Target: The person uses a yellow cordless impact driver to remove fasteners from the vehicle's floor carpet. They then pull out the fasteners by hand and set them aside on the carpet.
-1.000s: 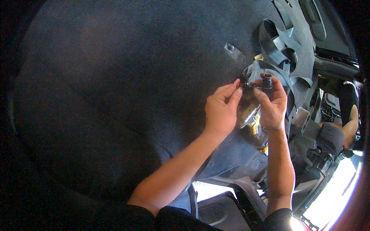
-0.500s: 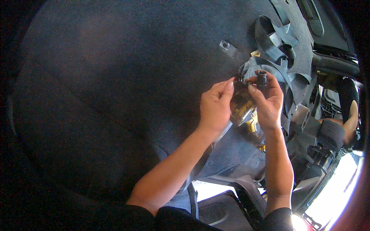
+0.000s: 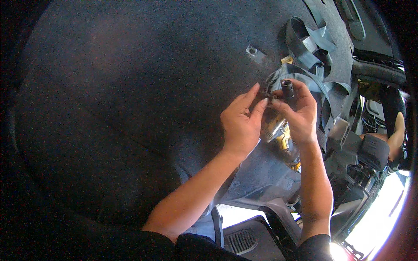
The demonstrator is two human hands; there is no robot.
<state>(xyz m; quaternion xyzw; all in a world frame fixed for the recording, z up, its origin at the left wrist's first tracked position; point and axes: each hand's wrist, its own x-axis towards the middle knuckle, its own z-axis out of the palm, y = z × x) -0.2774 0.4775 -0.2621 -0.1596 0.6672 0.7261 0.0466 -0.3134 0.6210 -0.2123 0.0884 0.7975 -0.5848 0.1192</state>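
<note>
Black socket (image 3: 288,89), long axis near upright in view, held by right hand's (image 3: 301,114) curled grip; left hand (image 3: 241,125) left of socket, hold unclear.

Open carpet (image 3: 130,87) leftward (straps (image 3: 323,39) upper-right)

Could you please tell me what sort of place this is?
Probably the inside of a vehicle: loose grey seat-belt webbing lies on a dark, carpet-like surface, and a dark panel with a rounded, speaker-like grille, perhaps a door, shows at the lower edge.
</note>
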